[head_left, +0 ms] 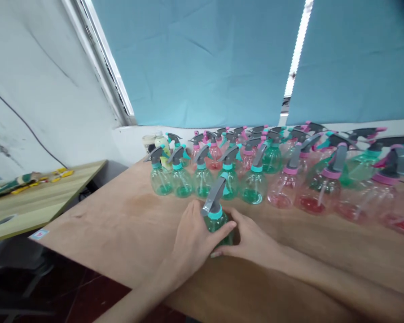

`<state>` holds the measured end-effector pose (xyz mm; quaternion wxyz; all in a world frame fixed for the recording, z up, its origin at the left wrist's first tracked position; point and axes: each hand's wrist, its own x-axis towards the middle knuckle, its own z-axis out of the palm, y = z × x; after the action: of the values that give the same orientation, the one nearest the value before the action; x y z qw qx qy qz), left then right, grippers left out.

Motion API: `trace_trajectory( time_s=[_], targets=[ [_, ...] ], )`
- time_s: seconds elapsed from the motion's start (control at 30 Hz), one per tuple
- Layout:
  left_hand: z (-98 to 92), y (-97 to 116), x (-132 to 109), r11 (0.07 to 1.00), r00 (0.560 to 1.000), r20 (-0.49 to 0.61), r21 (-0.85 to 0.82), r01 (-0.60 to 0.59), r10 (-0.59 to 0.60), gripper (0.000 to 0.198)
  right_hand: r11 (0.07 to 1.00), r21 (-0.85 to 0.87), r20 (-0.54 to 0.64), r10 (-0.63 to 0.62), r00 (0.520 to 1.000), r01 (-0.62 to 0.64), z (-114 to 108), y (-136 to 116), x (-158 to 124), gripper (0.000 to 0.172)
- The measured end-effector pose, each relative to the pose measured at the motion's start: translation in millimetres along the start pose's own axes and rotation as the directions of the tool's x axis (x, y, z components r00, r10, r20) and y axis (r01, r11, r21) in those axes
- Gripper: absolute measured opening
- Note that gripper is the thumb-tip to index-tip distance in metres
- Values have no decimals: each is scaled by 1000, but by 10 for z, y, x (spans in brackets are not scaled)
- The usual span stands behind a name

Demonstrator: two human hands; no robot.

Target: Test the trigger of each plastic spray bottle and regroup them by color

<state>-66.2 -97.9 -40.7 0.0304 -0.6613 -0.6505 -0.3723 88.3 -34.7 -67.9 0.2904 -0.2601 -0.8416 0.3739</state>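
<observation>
As green spray bottle [218, 220] sits near-upright, this side of bottle row [179, 183] on worktop [121, 215], I see left hand [195, 232] and right hand [249, 237] clasping it from opposite sides, neither nearer.

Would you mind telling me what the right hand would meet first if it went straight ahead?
The green bottle: the right hand seems to be against its side. Beyond it, the left hand probably comes next; depth is unclear.

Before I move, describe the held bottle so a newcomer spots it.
Under the blue curtain, a wooden table bears rows of spray bottles. In front is a green bottle with a turquoise collar. Unlike its neighbours, it is held by left hand and right hand.
</observation>
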Motion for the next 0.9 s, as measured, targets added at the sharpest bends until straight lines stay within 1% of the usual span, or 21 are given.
trace_trajectory(
  time_s=[0.1, 0.17, 0.23, 0.3, 0.4, 0.5, 0.6, 0.7, 0.8, 0.9],
  targets=[
    [-2, 83, 109, 989, 991, 134, -149, 11, 9, 41, 1000, 18, -6, 13, 1000, -13, -115, 26, -63, 81],
    [-20, 145, 206, 964, 980, 194, -266, 17, 37, 45, 1000, 16, 12, 5, 1000, -5, -189, 31, -80, 82],
    [-34, 224, 319, 941, 978, 204, -337, 28, 44, 52, 1000, 17, 29, -10, 1000, 10, -256, 39, -83, 78],
    [-24, 312, 429, 914, 971, 235, -400, 65, 34, 54, 999, 28, 44, -38, 998, 37, -314, 55, -80, 75],
    [67, 411, 554, 856, 957, 287, -505, 111, 45, 48, 995, 48, 35, -92, 995, 90, -380, 97, -77, 80],
    [220, 435, 626, 782, 959, 277, -611, 124, 65, 39, 995, 32, 3, -92, 996, 92, -413, 148, -71, 84],
    [329, 423, 686, 746, 954, 294, -649, 151, 63, 38, 998, 3, -29, -59, 998, 59, -419, 184, -47, 87],
    [345, 415, 746, 740, 944, 321, -653, 163, 76, 43, 999, -14, -32, -33, 999, 33, -432, 205, -12, 85],
    [313, 408, 780, 742, 926, 365, -647, 177, 97, 45, 998, -57, 22, -23, 1000, 24, -486, 250, -8, 93],
    [283, 405, 785, 756, 923, 377, -626, 193, 77, 45, 986, -159, 89, -38, 995, 52, -564, 355, -73, 97]
  ],
)
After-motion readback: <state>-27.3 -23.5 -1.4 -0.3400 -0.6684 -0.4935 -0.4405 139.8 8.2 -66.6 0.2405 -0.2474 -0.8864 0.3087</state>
